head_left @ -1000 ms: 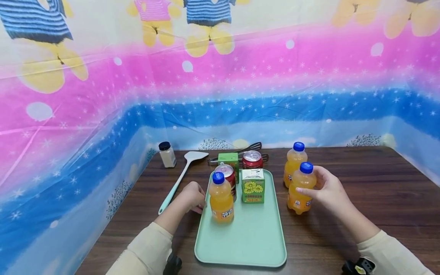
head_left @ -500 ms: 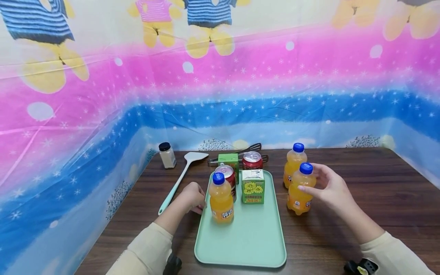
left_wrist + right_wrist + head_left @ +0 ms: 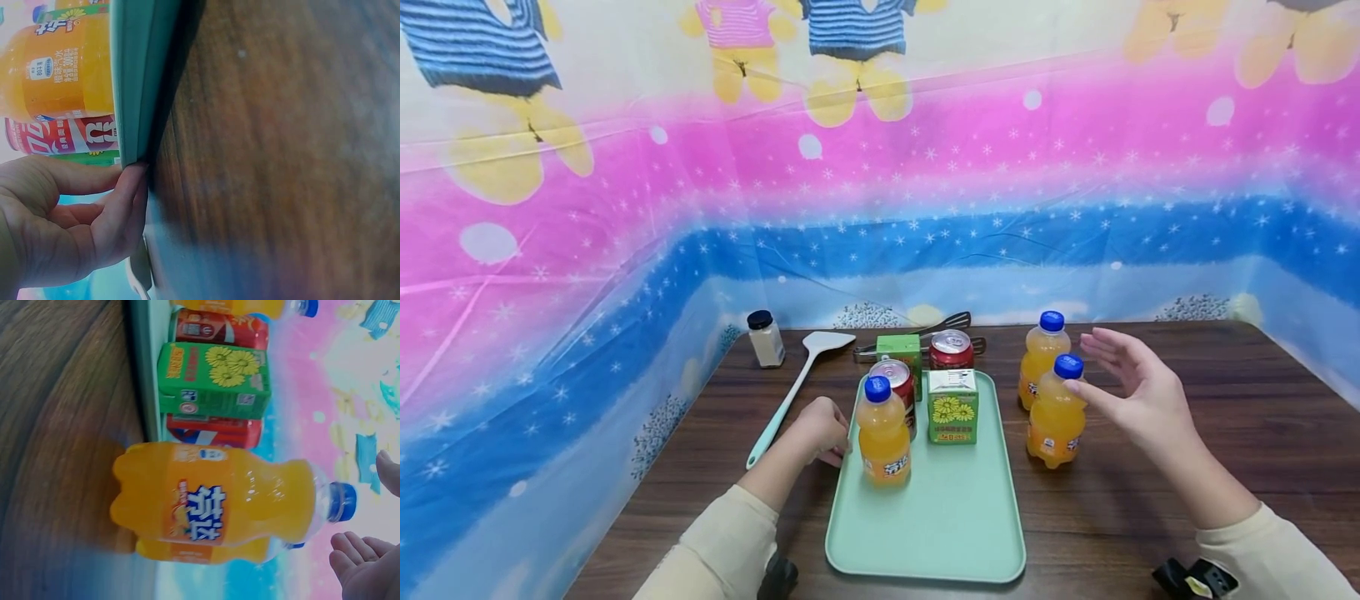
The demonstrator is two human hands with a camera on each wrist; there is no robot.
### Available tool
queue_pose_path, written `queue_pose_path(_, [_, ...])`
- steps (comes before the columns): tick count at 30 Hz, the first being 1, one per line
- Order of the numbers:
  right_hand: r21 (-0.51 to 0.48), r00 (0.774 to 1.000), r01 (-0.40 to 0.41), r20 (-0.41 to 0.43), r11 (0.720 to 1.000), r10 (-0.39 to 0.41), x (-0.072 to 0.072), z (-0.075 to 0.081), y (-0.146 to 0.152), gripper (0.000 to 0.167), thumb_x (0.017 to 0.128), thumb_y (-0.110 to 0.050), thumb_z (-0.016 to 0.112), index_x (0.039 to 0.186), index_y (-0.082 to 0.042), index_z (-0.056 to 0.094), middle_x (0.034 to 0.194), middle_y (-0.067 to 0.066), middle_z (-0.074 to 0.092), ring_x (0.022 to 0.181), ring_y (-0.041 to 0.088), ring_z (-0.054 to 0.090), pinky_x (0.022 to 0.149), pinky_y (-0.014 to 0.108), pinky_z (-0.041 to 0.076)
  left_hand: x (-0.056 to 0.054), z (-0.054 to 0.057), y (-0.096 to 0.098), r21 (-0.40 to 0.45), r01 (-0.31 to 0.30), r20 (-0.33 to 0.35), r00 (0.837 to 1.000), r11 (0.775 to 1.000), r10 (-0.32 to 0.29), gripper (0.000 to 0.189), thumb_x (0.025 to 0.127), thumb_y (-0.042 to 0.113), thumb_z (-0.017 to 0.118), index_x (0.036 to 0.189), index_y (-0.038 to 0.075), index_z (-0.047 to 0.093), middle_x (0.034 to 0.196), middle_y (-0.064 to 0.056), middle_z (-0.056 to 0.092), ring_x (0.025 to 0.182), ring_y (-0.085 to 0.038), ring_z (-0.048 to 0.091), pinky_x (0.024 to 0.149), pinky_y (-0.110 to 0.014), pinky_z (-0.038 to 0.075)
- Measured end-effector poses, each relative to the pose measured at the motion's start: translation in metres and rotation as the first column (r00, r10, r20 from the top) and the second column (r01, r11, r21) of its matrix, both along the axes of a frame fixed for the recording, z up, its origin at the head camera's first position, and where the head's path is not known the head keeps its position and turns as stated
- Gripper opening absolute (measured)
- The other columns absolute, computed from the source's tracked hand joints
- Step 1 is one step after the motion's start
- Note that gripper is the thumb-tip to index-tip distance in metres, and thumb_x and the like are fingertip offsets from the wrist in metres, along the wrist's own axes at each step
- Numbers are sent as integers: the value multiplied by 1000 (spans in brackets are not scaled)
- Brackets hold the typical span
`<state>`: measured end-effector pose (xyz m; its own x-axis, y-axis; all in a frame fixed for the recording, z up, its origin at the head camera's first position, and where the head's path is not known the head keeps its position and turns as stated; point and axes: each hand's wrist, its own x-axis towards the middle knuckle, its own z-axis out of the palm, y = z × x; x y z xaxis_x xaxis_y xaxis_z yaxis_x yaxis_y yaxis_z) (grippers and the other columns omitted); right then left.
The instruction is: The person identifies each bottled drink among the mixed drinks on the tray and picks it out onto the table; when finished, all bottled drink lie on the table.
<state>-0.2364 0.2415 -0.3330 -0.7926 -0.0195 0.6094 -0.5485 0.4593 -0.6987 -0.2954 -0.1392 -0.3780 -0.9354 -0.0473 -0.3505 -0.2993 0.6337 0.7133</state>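
My left hand (image 3: 822,429) pinches the left rim of the light green tray (image 3: 943,533) between thumb and fingers; the left wrist view shows the thumb (image 3: 94,177) against the rim. On the tray stand an orange soda bottle (image 3: 883,442) with a blue cap, a red soda can (image 3: 897,375) behind it, and a green drink carton (image 3: 952,408) with yellow flowers. Right of the tray, a nearer orange soda bottle (image 3: 1055,421) and a farther one (image 3: 1043,354) stand upright on the table. My right hand (image 3: 1142,400) is spread just right of the nearer bottle's cap, holding nothing.
Behind lie another green carton (image 3: 897,343), a second red can (image 3: 951,348) and a whisk (image 3: 957,320). A white spatula (image 3: 797,392) and a black-capped shaker jar (image 3: 766,340) are at the left. Patterned cloth (image 3: 880,167) surrounds the brown table (image 3: 1232,417).
My right hand has let go of the nearer orange soda bottle and drawn back to the right, fingers spreading. The bottle stays in place. My left hand keeps its hold on the tray.
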Motion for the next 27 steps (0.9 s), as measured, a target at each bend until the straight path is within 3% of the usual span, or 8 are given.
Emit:
queue_pose_path(5, [-13,997,-24,-73,1000,23,7,10,-8,71,71,5,78,133,-4,46,127,11,55,117,12,51,95,13,41,0,0,0,6,1,-2,1000,1000,-1,15,78,-13,65,88,-5,58,84,-17,56,71,-26,61,55,-33,58])
queue_pose_path(14, [0,973,-188,-140,982,186,25,20,-35,72,67,13,77,131,-3,48,129,12,55,120,19,50,98,23,42,2,1,1,-2,-14,-3,1000,1000,14,15,77,-13,66,88,-5,58,83,-17,56,70,-26,61,55,-33,59])
queue_pose_path(19, [45,960,-252,-118,967,255,30,14,-51,72,68,7,79,132,-4,48,130,7,54,120,18,50,99,23,42,3,1,0,14,-10,-3,1000,1000,10,15,78,-13,65,90,-6,59,84,-16,56,71,-26,61,55,-33,59])
queue_pose_path(27, [103,934,-340,-82,935,349,31,-4,-69,69,71,0,79,132,-3,47,127,10,55,118,17,52,98,24,43,3,1,0,23,-1,-11,1000,1000,2,15,78,-12,64,91,-7,59,85,-17,57,70,-26,62,54,-33,58])
